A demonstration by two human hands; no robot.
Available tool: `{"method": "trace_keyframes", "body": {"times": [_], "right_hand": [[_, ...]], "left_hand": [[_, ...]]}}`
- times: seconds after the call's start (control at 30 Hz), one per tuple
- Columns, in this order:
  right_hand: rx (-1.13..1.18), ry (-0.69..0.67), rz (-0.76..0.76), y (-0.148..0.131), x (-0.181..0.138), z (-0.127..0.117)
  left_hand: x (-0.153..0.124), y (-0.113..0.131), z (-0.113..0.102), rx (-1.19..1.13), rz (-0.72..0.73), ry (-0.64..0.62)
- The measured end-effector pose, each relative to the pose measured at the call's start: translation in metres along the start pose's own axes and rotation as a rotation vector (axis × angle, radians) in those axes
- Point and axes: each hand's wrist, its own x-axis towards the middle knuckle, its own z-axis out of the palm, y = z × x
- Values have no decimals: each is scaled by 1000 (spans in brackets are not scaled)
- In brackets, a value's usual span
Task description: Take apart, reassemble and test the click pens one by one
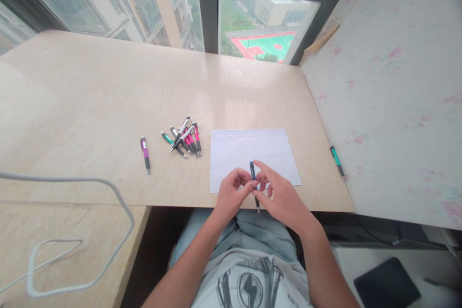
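Note:
Both my hands meet over the near edge of a white sheet of paper (249,154) with rows of small writing along its top. Between them is a blue and black pen (252,169), its tip pointing down toward my lap. My left hand (234,190) pinches the middle of the pen between thumb and fingers. My right hand (279,195) has its thumb on the lower barrel, while its index finger reaches to the pen's top end. The remaining right fingers are curled beside the barrel.
A heap of pens (184,137) in white, pink and green lies left of the paper. Further left is a purple pen (145,155). A green pen (337,161) rests by the right wall. A grey cable (108,183) loops at the left, and a window stands behind the table (108,91).

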Motion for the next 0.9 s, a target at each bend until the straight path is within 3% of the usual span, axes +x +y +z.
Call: {"method": "trace_keyframes", "body": {"times": [0.13,0.27,0.43,0.6,0.7,0.9], "right_hand": [[80,1,13,-1,1,0],[175,31,23,5,4,3],[425,35,100,25,12,12],[726,262,178,41,24,15],[835,398,176,43,32,12],[884,593,127,42,45,9]], "left_hand": [[2,6,-3,84,23,-10],[2,19,-7,84,24,-129],[4,27,-17,141,84,-173],[8,18,-36,518,270,47],[10,9,-41,764,380,-9],[13,-1,-39,1020,476,-52]]}}
